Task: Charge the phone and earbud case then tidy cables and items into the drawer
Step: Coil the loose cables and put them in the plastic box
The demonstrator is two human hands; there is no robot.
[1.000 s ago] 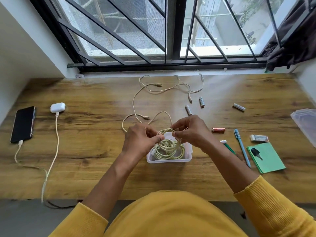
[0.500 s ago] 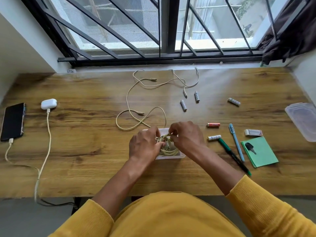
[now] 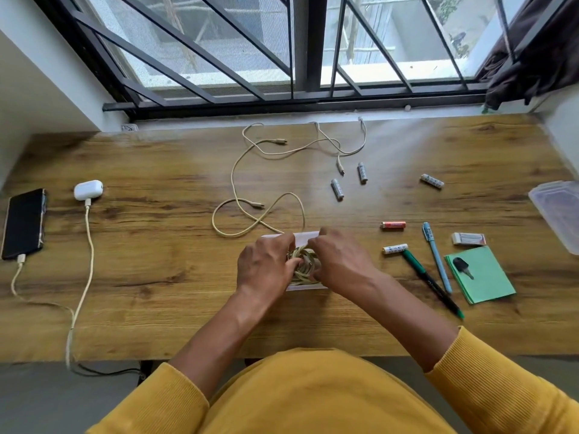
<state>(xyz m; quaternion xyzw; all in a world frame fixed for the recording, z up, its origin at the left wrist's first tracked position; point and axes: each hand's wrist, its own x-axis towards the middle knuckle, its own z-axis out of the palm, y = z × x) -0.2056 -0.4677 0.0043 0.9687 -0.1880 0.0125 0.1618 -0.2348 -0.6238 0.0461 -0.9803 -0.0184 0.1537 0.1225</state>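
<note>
My left hand (image 3: 266, 267) and my right hand (image 3: 341, 261) press a coiled cream cable (image 3: 303, 262) down into a small clear plastic box (image 3: 305, 237) at the desk's middle front. Both hands grip the coil, which mostly hides the box. Loose cream cables (image 3: 250, 211) trail from the box toward the window. At the far left a black phone (image 3: 23, 223) and a white earbud case (image 3: 88, 190) lie plugged into white charging cables (image 3: 89, 245) that run off the front edge.
Several batteries (image 3: 337, 189) lie scattered right of centre. Two pens (image 3: 436, 256), an eraser (image 3: 468, 239), a green notepad (image 3: 481, 278) with a key (image 3: 462, 266) on it and a clear lid (image 3: 559, 211) sit at the right. A barred window is behind the wooden desk (image 3: 156, 292).
Both hands have lowered the coiled cable from above the box down into it. The camera view has dipped slightly.
</note>
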